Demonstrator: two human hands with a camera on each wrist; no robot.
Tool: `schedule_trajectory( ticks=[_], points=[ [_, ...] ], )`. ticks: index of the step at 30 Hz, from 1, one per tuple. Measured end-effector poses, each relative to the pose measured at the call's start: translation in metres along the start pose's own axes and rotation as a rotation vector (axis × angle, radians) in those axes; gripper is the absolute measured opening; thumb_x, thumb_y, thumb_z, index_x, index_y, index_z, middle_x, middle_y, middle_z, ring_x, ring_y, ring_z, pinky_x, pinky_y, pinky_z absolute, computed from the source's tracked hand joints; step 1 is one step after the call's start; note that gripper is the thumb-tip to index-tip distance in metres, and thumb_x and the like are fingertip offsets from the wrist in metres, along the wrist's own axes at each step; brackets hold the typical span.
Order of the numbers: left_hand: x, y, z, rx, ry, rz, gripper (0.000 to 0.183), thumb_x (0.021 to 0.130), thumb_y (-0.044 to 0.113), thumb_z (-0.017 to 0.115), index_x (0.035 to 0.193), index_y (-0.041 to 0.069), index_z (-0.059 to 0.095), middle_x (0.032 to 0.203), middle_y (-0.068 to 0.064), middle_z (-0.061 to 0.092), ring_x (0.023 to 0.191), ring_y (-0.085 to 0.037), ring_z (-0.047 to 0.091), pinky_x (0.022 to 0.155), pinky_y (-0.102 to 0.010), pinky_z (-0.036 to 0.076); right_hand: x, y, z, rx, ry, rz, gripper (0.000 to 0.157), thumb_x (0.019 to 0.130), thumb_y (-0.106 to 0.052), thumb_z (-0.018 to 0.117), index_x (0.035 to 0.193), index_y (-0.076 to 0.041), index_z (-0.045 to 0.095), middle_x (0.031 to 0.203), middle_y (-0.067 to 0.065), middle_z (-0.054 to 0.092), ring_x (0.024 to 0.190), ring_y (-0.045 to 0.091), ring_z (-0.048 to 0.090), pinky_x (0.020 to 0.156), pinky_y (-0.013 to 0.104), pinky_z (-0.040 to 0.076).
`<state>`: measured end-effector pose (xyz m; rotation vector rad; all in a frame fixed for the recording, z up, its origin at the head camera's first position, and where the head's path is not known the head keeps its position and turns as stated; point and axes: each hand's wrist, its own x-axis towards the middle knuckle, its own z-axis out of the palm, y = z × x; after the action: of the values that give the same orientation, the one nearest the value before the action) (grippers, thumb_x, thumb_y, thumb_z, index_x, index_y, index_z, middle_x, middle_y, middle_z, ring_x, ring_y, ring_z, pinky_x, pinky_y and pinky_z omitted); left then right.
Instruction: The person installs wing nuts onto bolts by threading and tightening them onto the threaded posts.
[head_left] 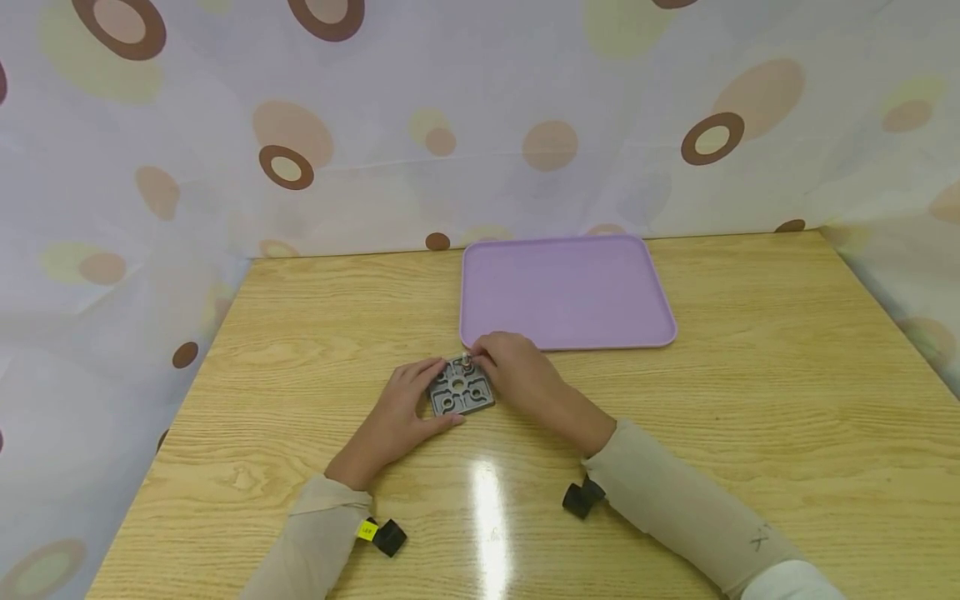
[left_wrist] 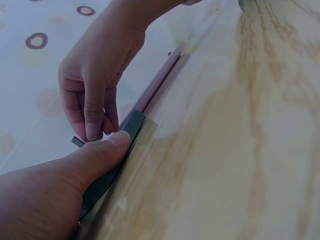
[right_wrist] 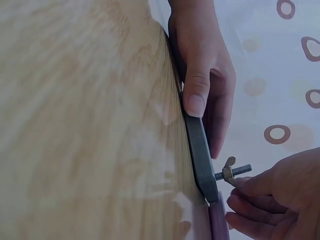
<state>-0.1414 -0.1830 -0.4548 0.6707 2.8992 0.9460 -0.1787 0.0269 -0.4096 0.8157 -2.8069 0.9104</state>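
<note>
A square grey metal plate (head_left: 460, 398) with several round holes and raised ribs lies flat on the table. My left hand (head_left: 396, 423) grips it, thumb along the near edge and fingers at the far left side. From its far right corner a threaded bolt (right_wrist: 244, 169) sticks up, with a brass-coloured wing nut (right_wrist: 228, 173) on it. My right hand (head_left: 522, 372) pinches one wing of the nut between thumb and forefinger, as the right wrist view shows. In the left wrist view the right hand's fingers cover the nut.
A light purple tray (head_left: 566, 292) lies just behind the plate, close to the right hand. The wooden table (head_left: 712, 400) reaches back to a patterned cloth (head_left: 495, 100) hanging behind and at the sides. Black wrist cameras sit on both sleeves.
</note>
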Motion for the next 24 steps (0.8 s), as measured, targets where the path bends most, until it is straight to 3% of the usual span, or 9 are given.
schedule_trajectory(
  ticks=[16, 24],
  points=[
    [-0.0001, -0.0009, 0.0007, 0.004, -0.008, -0.011, 0.084, 0.079, 0.06, 0.061, 0.144, 0.013, 0.035, 0.145, -0.001, 0.033, 0.129, -0.017, 0.029, 0.105, -0.041, 0.029, -0.0001, -0.0018, -0.0002, 0.029, -0.055, 0.012, 0.006, 0.088, -0.015, 0.065, 0.086, -0.01, 0.067, 0.085, -0.002, 0.065, 0.08, 0.011, 0.059, 0.073, 0.027, 0.048],
    [0.0001, 0.0011, -0.0005, 0.004, -0.006, -0.009, 0.084, 0.079, 0.059, 0.062, 0.144, 0.012, 0.036, 0.145, -0.002, 0.034, 0.129, -0.019, 0.029, 0.105, -0.042, 0.028, -0.0001, -0.003, 0.0013, 0.021, -0.061, 0.034, 0.022, 0.087, -0.023, 0.067, 0.102, -0.006, 0.064, 0.083, -0.002, 0.059, 0.073, 0.01, 0.052, 0.066, 0.025, 0.045]
  ],
)
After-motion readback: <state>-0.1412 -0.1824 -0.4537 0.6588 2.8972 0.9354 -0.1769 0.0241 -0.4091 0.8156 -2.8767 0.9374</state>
